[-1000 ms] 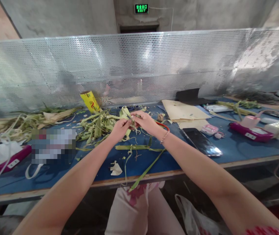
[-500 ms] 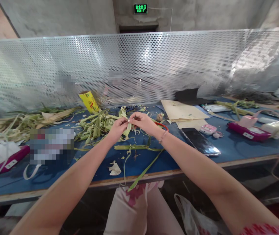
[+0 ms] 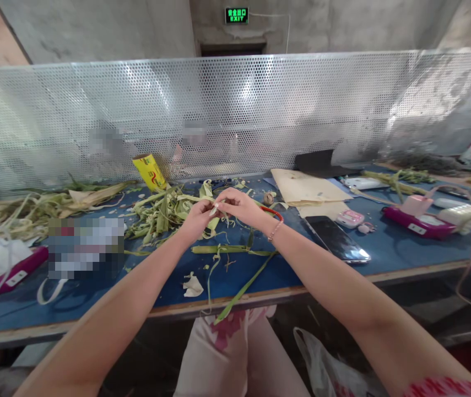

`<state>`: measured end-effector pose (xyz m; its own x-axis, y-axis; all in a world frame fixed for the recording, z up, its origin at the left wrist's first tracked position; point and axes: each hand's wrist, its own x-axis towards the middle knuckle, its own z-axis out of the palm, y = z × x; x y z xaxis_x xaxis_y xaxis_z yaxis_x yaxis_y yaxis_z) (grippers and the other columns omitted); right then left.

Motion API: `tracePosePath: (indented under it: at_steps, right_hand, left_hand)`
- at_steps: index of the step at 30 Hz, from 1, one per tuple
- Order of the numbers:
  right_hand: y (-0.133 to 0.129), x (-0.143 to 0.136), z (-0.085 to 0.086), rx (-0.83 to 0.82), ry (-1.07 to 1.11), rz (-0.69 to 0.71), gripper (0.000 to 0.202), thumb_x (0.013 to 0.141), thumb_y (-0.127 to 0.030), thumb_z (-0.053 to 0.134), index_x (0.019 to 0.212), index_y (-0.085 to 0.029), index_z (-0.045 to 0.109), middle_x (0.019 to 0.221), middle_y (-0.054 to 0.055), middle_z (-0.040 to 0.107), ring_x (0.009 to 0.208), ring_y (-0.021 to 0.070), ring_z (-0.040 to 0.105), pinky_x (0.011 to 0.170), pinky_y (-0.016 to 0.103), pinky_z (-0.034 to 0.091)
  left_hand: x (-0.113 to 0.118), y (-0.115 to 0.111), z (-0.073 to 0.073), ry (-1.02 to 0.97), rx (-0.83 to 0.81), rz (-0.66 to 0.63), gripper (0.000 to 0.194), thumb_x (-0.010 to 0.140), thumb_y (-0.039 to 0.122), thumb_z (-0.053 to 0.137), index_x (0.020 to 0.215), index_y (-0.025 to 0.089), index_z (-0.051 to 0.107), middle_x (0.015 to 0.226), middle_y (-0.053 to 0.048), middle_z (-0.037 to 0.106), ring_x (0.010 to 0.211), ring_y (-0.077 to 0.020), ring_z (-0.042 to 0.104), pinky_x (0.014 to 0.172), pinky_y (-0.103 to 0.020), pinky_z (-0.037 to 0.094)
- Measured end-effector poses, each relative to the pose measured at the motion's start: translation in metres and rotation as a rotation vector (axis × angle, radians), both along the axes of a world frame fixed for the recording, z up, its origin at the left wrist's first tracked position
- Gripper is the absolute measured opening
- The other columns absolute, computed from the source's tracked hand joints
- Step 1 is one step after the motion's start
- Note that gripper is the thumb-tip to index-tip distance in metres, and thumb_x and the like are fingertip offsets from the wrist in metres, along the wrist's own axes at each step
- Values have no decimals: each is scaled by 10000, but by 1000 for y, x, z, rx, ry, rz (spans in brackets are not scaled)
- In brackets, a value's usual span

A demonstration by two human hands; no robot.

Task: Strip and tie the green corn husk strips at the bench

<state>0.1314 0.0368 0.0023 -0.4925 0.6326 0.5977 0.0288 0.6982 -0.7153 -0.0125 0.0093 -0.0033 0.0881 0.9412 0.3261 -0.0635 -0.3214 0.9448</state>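
Note:
My left hand (image 3: 199, 216) and my right hand (image 3: 239, 207) meet over the blue table, fingertips close together. Both are closed on a small pale green husk piece (image 3: 214, 210), partly hidden by the fingers. Just left of them lies a pile of green leaves and husks (image 3: 158, 215). A green stalk (image 3: 227, 250) lies crosswise on the near side of my hands, and a long green leaf (image 3: 245, 289) slants over the table's front edge.
A yellow box (image 3: 150, 172) leans by the perforated metal screen (image 3: 235, 99). To the right are brown paper (image 3: 307, 187), a black phone (image 3: 336, 238) and a magenta power strip (image 3: 419, 223). Another magenta strip (image 3: 22, 273) and dry husks (image 3: 90, 199) lie left.
My fingers have shifted slightly around the husk piece, and the pale round bit between them shows less. The view has moved very little.

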Motion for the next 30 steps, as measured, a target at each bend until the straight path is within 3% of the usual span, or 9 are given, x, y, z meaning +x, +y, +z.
tracePosePath:
  at_steps: [10,14,18,23,30]
  right_hand:
    - [-1,2,4,51,-99,-46,144,729,-318,571,732,-175,588,842,14,458,575,57,457,582,255,429]
    - [3,1,0,-35,-55,-22,169,751,-334,528,725,-177,474,705,-16,492,519,70,501,522,238,428]
    - [4,-1,-1,-94,-36,-107,166,772,-328,483,708,-188,422,584,-44,479,468,81,507,475,225,418]
    - [-4,-3,4,-120,48,-186,117,767,-256,469,700,-198,392,536,-61,456,446,80,495,464,220,421]
    - [-3,-3,4,-143,80,-151,109,704,-234,533,756,-188,450,609,-45,488,497,83,509,501,233,433]
  left_hand:
    - [-3,1,-3,82,85,1,78,565,99,570,620,143,535,555,36,521,558,-78,496,561,-215,390]
    - [-1,3,-4,75,91,-82,107,611,140,588,691,151,517,596,29,565,584,-89,537,628,-241,417]
    - [0,5,-7,89,122,-129,130,666,212,596,727,159,494,650,20,593,645,-101,569,685,-264,438]
    - [-1,6,-9,53,147,-138,162,695,222,590,756,173,448,669,25,596,673,-97,578,706,-268,447]
    - [1,5,-7,9,134,-109,179,696,211,588,740,179,417,642,45,575,644,-88,574,734,-290,456]
